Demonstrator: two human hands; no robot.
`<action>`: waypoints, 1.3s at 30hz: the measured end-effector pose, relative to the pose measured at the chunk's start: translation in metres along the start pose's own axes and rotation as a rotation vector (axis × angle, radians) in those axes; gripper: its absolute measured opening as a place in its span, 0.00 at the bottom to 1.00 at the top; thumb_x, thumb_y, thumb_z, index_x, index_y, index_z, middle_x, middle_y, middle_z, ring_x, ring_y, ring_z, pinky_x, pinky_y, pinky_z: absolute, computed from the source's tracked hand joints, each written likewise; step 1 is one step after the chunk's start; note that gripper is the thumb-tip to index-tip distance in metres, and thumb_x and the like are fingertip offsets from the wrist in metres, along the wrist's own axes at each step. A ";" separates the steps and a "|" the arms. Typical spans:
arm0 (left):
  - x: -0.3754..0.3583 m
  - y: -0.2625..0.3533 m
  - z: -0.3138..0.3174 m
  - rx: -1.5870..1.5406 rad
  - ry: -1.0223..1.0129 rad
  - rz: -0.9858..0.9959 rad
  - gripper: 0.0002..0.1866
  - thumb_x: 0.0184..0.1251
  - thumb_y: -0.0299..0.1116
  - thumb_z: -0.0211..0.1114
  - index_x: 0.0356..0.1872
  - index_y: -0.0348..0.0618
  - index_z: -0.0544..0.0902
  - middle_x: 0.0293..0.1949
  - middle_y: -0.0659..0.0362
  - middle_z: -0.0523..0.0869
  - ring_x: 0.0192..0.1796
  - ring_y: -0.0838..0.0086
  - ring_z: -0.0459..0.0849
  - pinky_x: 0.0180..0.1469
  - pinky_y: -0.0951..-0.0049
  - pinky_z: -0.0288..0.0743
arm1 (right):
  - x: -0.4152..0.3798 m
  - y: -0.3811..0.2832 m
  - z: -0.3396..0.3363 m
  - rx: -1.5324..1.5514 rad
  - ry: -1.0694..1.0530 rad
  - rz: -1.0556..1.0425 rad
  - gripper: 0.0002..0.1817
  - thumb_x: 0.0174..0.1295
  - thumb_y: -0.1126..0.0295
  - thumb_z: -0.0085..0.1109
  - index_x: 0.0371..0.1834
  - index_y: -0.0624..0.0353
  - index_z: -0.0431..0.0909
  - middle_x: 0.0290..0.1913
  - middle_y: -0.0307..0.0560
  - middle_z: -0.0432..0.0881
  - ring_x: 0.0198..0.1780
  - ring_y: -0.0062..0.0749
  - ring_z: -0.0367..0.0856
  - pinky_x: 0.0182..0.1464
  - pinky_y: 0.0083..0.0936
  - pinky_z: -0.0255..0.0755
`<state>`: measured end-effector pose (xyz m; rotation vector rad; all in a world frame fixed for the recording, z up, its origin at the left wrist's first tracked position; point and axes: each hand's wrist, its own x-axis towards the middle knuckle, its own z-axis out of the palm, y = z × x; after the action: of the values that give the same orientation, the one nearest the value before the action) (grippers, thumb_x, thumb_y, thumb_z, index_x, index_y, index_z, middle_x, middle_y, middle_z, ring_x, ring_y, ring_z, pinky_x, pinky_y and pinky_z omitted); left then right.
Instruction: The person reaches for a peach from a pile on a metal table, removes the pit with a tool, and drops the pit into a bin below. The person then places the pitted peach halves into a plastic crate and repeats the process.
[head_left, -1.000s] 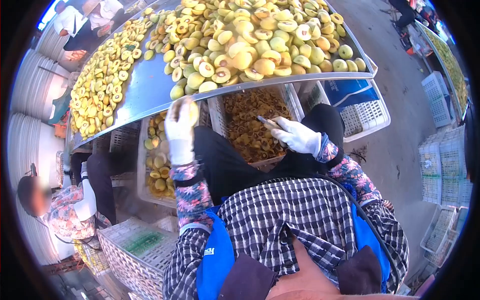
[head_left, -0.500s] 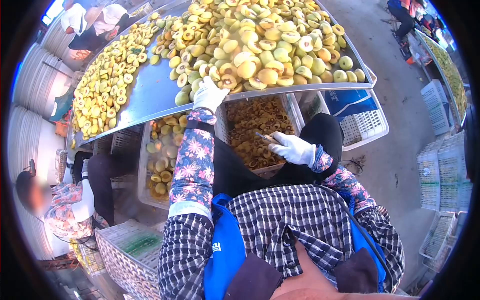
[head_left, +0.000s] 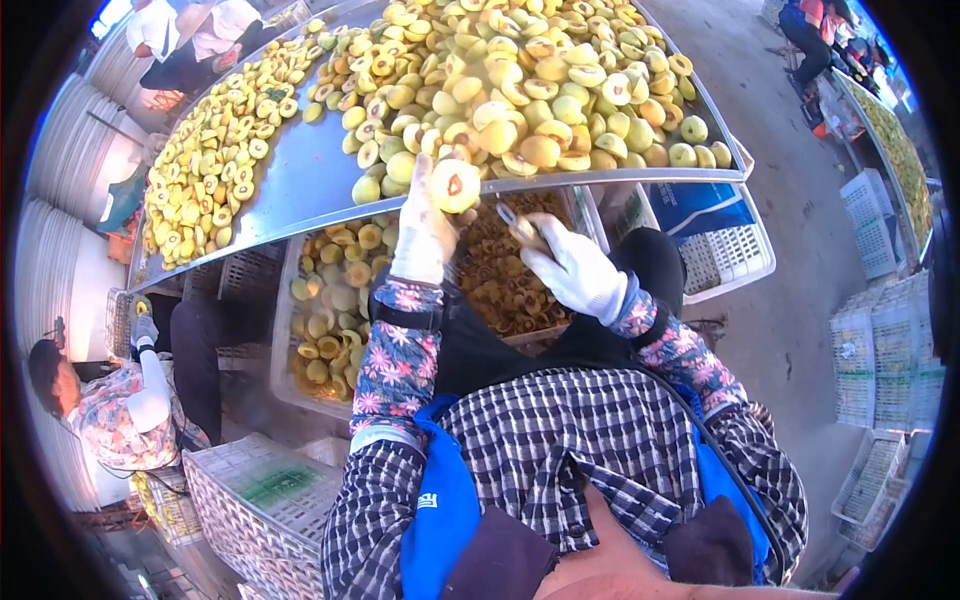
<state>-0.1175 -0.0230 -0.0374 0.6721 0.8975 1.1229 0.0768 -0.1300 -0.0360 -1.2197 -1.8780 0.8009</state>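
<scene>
Just in front of the metal table's edge, my gloved left hand holds up a fruit half, its cut face with a brown centre turned toward the camera. My gloved right hand is closed around the handle of a small tool with a metal loop at its tip. The tip is a short way to the right of the fruit half, not touching it. Many halved yellow-green fruits are heaped on the table. Below my hands is a crate of brown fruit scraps.
A crate of fruit halves stands under the table at left. A white basket with a blue bag is at right. A co-worker sits at left. Stacked crates stand far right.
My left hand has come back from the heap and now holds a fruit half. My right hand has moved up and slightly left with the tool, closer to my left hand.
</scene>
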 end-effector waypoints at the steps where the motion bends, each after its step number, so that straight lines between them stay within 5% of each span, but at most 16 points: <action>1: -0.011 -0.006 0.009 0.059 0.019 0.017 0.29 0.71 0.62 0.45 0.53 0.48 0.79 0.41 0.61 0.86 0.32 0.73 0.81 0.28 0.76 0.71 | 0.005 -0.002 0.003 -0.072 0.081 -0.076 0.19 0.64 0.67 0.55 0.56 0.62 0.65 0.28 0.58 0.79 0.31 0.52 0.81 0.32 0.38 0.74; 4: -0.034 -0.015 0.025 0.080 -0.042 0.084 0.31 0.73 0.60 0.43 0.57 0.42 0.76 0.46 0.59 0.82 0.42 0.75 0.80 0.37 0.75 0.76 | 0.015 -0.002 0.010 -0.220 0.223 -0.187 0.20 0.64 0.65 0.57 0.55 0.61 0.65 0.28 0.58 0.80 0.29 0.53 0.82 0.30 0.40 0.75; 5: -0.035 -0.020 0.025 0.113 -0.095 0.173 0.31 0.76 0.57 0.41 0.58 0.38 0.75 0.49 0.58 0.80 0.49 0.75 0.77 0.50 0.76 0.73 | 0.016 -0.001 0.014 -0.271 0.239 -0.172 0.20 0.64 0.65 0.56 0.55 0.62 0.66 0.28 0.58 0.81 0.28 0.52 0.82 0.29 0.39 0.75; 8: -0.036 -0.031 0.030 0.115 -0.053 0.293 0.31 0.77 0.55 0.40 0.57 0.36 0.75 0.49 0.57 0.80 0.51 0.74 0.76 0.56 0.76 0.68 | 0.013 -0.003 0.020 -0.358 0.257 -0.163 0.18 0.64 0.65 0.56 0.53 0.63 0.67 0.27 0.57 0.81 0.27 0.51 0.82 0.29 0.40 0.76; 9: -0.035 -0.036 0.026 0.310 -0.063 0.477 0.30 0.77 0.54 0.41 0.56 0.35 0.74 0.49 0.56 0.80 0.50 0.74 0.76 0.56 0.75 0.68 | 0.011 0.000 0.025 -0.425 0.279 -0.186 0.17 0.64 0.65 0.55 0.51 0.62 0.67 0.27 0.57 0.80 0.27 0.51 0.82 0.28 0.40 0.75; 13: -0.046 -0.041 0.039 0.262 0.045 0.534 0.27 0.76 0.53 0.46 0.52 0.35 0.77 0.48 0.54 0.81 0.48 0.74 0.77 0.54 0.75 0.69 | 0.006 0.006 0.029 -0.426 0.265 -0.211 0.14 0.65 0.64 0.53 0.47 0.61 0.67 0.27 0.57 0.79 0.26 0.52 0.81 0.27 0.41 0.75; 16: -0.046 -0.040 0.032 0.334 -0.060 0.550 0.26 0.75 0.52 0.48 0.50 0.36 0.79 0.44 0.56 0.82 0.45 0.76 0.78 0.53 0.76 0.70 | 0.003 0.009 0.017 -0.493 0.134 -0.179 0.19 0.62 0.66 0.57 0.52 0.65 0.65 0.30 0.56 0.80 0.27 0.51 0.81 0.29 0.38 0.76; 17: -0.048 -0.040 0.034 0.242 -0.060 0.496 0.25 0.75 0.52 0.50 0.48 0.37 0.79 0.40 0.58 0.83 0.44 0.78 0.78 0.50 0.77 0.70 | 0.001 0.010 0.014 -0.563 0.021 -0.125 0.25 0.60 0.69 0.61 0.57 0.69 0.64 0.32 0.56 0.80 0.28 0.49 0.82 0.30 0.34 0.77; 20: -0.040 -0.044 0.027 0.216 -0.071 0.304 0.24 0.74 0.52 0.51 0.45 0.38 0.80 0.38 0.59 0.83 0.44 0.79 0.78 0.49 0.78 0.70 | -0.003 0.017 0.017 -0.467 0.060 -0.163 0.22 0.61 0.68 0.60 0.54 0.66 0.65 0.30 0.57 0.79 0.28 0.51 0.81 0.30 0.36 0.76; 24: -0.034 -0.058 0.028 0.046 -0.056 0.353 0.22 0.73 0.49 0.54 0.43 0.37 0.81 0.36 0.59 0.83 0.43 0.78 0.79 0.46 0.78 0.71 | -0.002 0.022 0.026 -0.116 0.049 -0.130 0.17 0.65 0.65 0.55 0.48 0.64 0.62 0.27 0.59 0.79 0.29 0.58 0.80 0.30 0.45 0.73; 28: -0.038 -0.054 0.032 -0.110 0.006 0.251 0.16 0.70 0.42 0.61 0.41 0.37 0.80 0.34 0.58 0.83 0.38 0.71 0.83 0.39 0.72 0.78 | -0.003 0.031 0.022 -0.382 -0.003 -0.196 0.18 0.66 0.64 0.53 0.49 0.66 0.62 0.28 0.61 0.79 0.30 0.59 0.80 0.31 0.44 0.73; 31: -0.034 -0.049 0.029 -0.061 -0.014 0.144 0.14 0.69 0.41 0.62 0.40 0.39 0.80 0.34 0.57 0.84 0.35 0.72 0.83 0.37 0.70 0.81 | -0.005 0.037 0.025 -0.257 -0.013 -0.183 0.18 0.65 0.64 0.53 0.49 0.67 0.62 0.29 0.60 0.80 0.30 0.57 0.80 0.31 0.43 0.74; 39: -0.031 -0.052 0.026 0.022 -0.021 0.226 0.12 0.69 0.38 0.62 0.38 0.37 0.80 0.34 0.56 0.84 0.33 0.72 0.84 0.34 0.72 0.81 | -0.002 0.033 0.019 -0.338 -0.117 -0.063 0.18 0.64 0.63 0.54 0.46 0.65 0.62 0.31 0.62 0.80 0.34 0.58 0.81 0.35 0.43 0.76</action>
<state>-0.0760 -0.0693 -0.0601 0.8167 0.8314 1.3053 0.0767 -0.1222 -0.0731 -1.3308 -2.2011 0.5446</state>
